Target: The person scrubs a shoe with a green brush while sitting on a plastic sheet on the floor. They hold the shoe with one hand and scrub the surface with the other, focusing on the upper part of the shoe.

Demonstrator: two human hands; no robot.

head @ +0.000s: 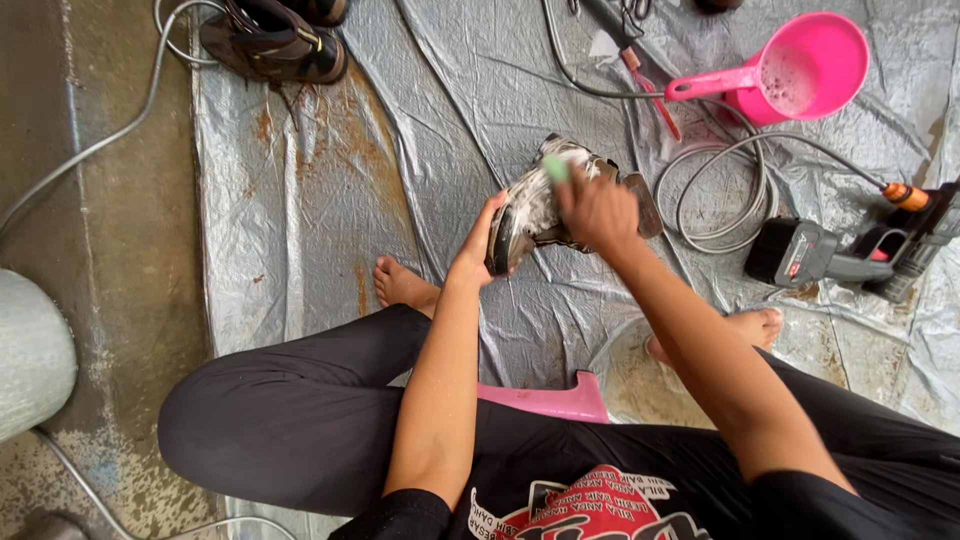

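My left hand [480,243] grips the heel end of a grey, soapy shoe [530,210] held above the tarp. My right hand [597,212] rests on top of the shoe and is closed around a small brush with a green end [556,167]. White foam covers the shoe's upper. Both my bare feet rest on the tarp below the shoe, and my knees in black trousers spread to either side.
A silver tarp [330,200] with rust stains covers the floor. A pink dipper [800,65] stands at the upper right, a cordless sprayer with coiled hose [850,250] at the right, a dark shoe [270,45] at the top left. A clear basin sits between my legs.
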